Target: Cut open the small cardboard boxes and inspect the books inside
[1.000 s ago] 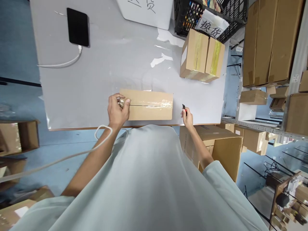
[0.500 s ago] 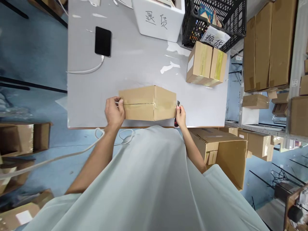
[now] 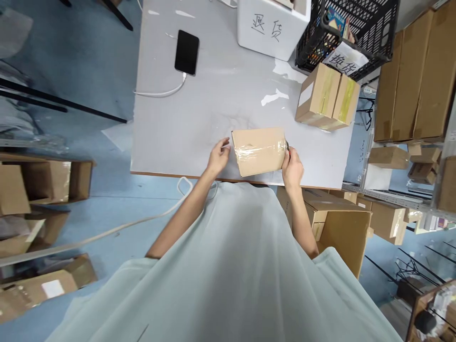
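Note:
A small brown cardboard box [image 3: 259, 151] is at the table's front edge, one taped side facing up toward me. Clear shiny tape runs across that face. My right hand [image 3: 293, 167] is closed at the box's right edge, with a box cutter [image 3: 288, 145] in it; only the cutter's dark end shows above the fingers. Just off the left edge is my left hand [image 3: 218, 156], its fingers apart and nothing in them.
Two taped boxes [image 3: 326, 97] stand at the table's right, by a black crate [image 3: 377, 42] and a white bin [image 3: 270, 28] with handwriting. A phone [image 3: 187, 52] on a white cable lies at the left. An open carton [image 3: 345, 237] is below the right edge.
The box has been turned so a taped face shows instead of its seam and corner. My left hand has let go of it. The whole view has shifted.

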Available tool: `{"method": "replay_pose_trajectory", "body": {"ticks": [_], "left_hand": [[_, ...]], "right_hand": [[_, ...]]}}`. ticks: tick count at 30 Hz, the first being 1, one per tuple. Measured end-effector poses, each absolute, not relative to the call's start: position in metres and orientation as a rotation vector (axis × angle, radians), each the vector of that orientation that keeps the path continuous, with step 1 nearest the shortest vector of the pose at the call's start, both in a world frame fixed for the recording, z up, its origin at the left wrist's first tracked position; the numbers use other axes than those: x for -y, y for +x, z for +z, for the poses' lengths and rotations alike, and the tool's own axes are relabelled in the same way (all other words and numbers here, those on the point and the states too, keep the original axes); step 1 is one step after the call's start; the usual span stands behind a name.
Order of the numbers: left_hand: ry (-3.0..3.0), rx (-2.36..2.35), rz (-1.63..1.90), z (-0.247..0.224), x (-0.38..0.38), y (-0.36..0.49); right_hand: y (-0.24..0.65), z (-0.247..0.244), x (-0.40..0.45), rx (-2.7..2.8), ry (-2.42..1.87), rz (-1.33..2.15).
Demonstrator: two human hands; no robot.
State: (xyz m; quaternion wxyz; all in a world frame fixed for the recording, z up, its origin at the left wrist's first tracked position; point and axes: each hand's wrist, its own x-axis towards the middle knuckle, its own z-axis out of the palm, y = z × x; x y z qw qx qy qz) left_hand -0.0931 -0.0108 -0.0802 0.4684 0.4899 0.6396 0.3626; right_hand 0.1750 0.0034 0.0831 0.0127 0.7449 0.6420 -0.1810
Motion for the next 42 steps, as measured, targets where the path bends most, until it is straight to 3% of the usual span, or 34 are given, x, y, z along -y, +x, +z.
{"method": "replay_pose_trajectory", "body": {"ticks": [5, 8, 11, 14, 20, 42], "left_hand": [[1.200, -1.591, 1.081, -0.014, -0.005, -0.103], [1.204, -1.562, 1.048, 0.015, -0.018, -0.102], [1.139, -1.530, 1.015, 0.020, -0.026, -0.106], [1.090, -1.497, 1.003, 0.015, -0.029, -0.111], [1.114, -1.481, 0.990, 0.012, -0.029, -0.114], [1.212, -1.557, 0.988, 0.010, -0.027, -0.105]], "right_hand": [[0.179, 0.103, 0.004, -1.998, 2.542, -0.543], [0.169, 0.119, 0.017, -2.012, 2.579, -0.809], [0.147, 0.124, 0.029, -2.071, 2.375, -1.190], [0.118, 0.122, 0.034, -2.186, 2.059, -1.353], [0.074, 0.127, 0.022, -2.264, 1.812, -1.112], [0.005, 0.169, 0.025, -1.901, 1.609, -0.605]]}}
